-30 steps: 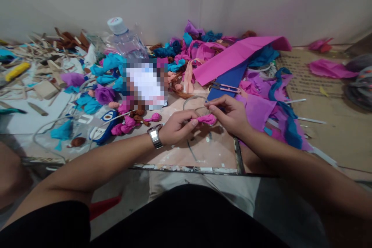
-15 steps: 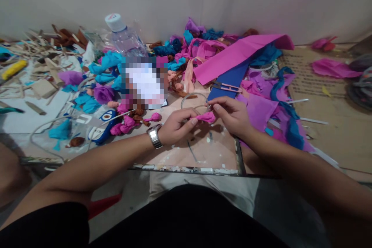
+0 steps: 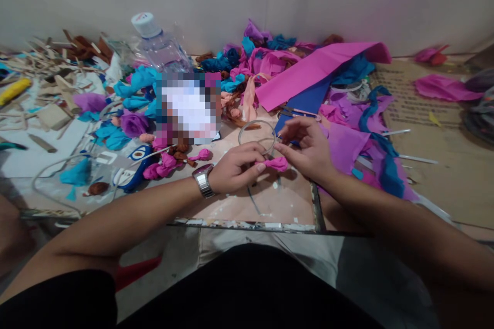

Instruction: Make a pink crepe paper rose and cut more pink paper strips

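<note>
My left hand (image 3: 239, 167), with a metal watch (image 3: 203, 181) on its wrist, pinches a twisted piece of pink crepe paper (image 3: 278, 164) between thumb and fingers. Just to its right, my right hand (image 3: 304, 146) has its fingers loosely curled, thumb and index finger slightly apart. Nothing clear shows between those fingertips. A thin, pale looped wire (image 3: 239, 136) rises behind the pink paper and reaches close to my right thumb. Whether it touches the thumb or the paper, I cannot tell.
Behind my hands lie small scissors (image 3: 301, 113), a pink paper strip (image 3: 324, 74) and blue paper (image 3: 304, 97). Purple sheets (image 3: 345, 144) are on the right, beside cardboard (image 3: 443, 164). Left are a plastic bottle (image 3: 164, 51), crumpled paper flowers and wood scraps (image 3: 54, 115).
My right fingertips have loosened from a pinch near the pink paper and moved slightly apart. The left hand keeps its hold, and more of the wire loop shows. The view has shifted slightly.
</note>
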`<act>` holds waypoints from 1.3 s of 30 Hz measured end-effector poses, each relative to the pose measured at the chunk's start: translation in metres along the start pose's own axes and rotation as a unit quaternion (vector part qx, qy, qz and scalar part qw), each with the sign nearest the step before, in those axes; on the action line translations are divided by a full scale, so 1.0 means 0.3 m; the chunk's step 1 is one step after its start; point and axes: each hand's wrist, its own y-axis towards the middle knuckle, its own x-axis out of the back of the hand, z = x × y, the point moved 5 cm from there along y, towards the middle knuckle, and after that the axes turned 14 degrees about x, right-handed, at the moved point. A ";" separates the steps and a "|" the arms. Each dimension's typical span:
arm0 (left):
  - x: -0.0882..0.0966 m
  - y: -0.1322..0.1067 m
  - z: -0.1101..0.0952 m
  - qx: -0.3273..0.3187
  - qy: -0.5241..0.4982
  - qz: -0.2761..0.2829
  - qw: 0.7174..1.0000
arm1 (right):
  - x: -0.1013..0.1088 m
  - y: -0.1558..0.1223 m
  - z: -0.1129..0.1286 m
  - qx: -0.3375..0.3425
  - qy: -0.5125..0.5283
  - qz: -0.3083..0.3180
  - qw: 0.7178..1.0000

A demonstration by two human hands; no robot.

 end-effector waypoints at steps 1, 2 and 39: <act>0.000 0.000 0.000 -0.001 0.005 0.000 1.000 | -0.001 0.003 0.004 0.012 -0.017 0.014 1.000; 0.000 0.000 -0.001 -0.001 0.010 -0.001 1.000 | -0.002 0.007 0.010 0.030 -0.040 0.032 0.998; -0.017 -0.015 0.023 0.086 0.038 -0.004 0.996 | -0.018 0.019 0.042 0.171 -0.122 0.084 0.974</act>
